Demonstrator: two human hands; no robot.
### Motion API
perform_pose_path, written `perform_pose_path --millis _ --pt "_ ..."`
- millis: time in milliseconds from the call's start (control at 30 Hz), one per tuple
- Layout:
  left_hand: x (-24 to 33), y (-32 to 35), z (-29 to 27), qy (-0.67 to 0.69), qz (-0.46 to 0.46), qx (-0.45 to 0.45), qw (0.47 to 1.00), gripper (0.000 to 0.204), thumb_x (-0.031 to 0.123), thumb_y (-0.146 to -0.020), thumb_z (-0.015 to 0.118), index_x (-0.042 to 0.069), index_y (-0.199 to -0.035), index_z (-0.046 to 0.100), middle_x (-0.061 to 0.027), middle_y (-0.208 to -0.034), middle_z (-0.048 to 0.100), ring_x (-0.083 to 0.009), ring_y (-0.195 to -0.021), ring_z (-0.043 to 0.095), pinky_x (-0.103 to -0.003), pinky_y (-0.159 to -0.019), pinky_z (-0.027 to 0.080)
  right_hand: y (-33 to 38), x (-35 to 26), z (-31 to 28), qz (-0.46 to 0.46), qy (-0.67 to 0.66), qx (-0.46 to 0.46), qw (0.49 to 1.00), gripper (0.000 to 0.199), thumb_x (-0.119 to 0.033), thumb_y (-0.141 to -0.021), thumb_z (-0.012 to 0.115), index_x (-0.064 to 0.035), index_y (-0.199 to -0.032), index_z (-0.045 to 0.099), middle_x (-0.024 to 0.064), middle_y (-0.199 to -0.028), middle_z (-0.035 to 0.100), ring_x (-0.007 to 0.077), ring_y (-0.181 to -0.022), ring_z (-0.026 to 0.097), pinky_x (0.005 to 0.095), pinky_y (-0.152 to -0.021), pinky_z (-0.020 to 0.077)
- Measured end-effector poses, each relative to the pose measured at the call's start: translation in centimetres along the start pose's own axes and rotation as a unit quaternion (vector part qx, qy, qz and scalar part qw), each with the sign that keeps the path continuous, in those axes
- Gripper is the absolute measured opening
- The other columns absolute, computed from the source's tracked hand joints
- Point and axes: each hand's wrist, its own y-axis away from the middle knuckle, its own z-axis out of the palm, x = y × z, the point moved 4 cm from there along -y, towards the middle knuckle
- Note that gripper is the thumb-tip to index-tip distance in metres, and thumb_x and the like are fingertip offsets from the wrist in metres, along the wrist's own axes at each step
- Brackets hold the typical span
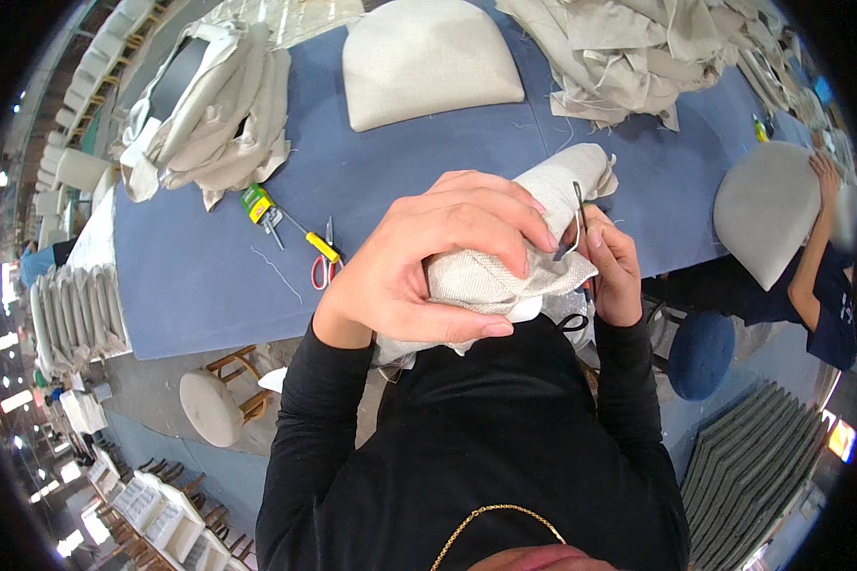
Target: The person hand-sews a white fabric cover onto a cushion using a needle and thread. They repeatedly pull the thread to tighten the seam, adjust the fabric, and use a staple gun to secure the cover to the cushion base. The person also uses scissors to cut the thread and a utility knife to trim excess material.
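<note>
My left hand [438, 255] is closed round a beige woven-fabric piece [476, 281], thumb below and fingers over the top. One end of this cloth-covered piece [576, 171] sticks out beyond the fingers, with frayed edges. At its right side my right hand [613, 268] is closed, thumb and fingers pinching a slim dark metal tool with a narrow loop at its tip [578, 195]. The tool's lower part is hidden by the hand and cloth. A bit of white [526, 309] shows beneath the fabric.
Red-handled scissors [320, 274], a yellow-handled screwdriver [322, 247] and a green packet [257, 204] lie on the blue table [190, 295]. Fabric covers [229, 105] heap at left, more cloth [638, 57] at right. A padded seat [428, 67] lies ahead. A co-worker's hand [824, 176] touches another seat [767, 205].
</note>
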Motion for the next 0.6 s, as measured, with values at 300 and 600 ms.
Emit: perform_pose_path --millis 300,600 --pt "0.8 1.0 1.7 -0.025 0.015 -0.014 0.999 0.038 0.019 -0.067 0.094 0.008 -0.097 0.075 -0.0181 -0.114 0.077 -0.0432 -0.118 0.069 -0.051 -0.09 0.047 1.6 -1.6 0.7 -0.012 0.069 0.047 0.996 0.039 -0.025 -0.109 0.057 -0.0005 -0.079 0.057 0.0069 -0.088 0.053 0.0202 -0.089 0.054 0.0342 -0.087 0.0417" --pt "0.6 2.5 1.3 0.033 -0.102 -0.007 0.994 0.073 0.021 -0.061 0.093 0.006 -0.126 0.064 -0.0171 -0.132 0.069 -0.0392 -0.128 0.064 -0.051 -0.112 0.042 5.5 -7.1 2.1 -0.081 0.091 -0.094 0.988 0.03 -0.027 -0.093 0.076 -0.0032 -0.075 0.076 0.0056 -0.063 0.067 0.0233 -0.052 0.061 0.0348 -0.054 0.047"
